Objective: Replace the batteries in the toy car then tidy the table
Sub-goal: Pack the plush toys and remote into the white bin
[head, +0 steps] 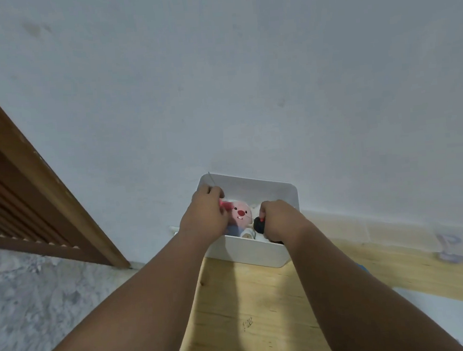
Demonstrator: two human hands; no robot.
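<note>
Both forearms stretch from the bottom of the frame over the wooden table (249,312) to a white bin (247,253) at centre, against the wall. Left hand (204,219) curls its fingers round a reddish item (225,204) with a thin wire (212,180) standing up from it. Right hand (279,221) grips a black object (259,224) with a red spot, over the bin's near right corner; whether either is the toy car I cannot tell. Between the hands, a pink plush toy (240,214) lies in the bin.
</note>
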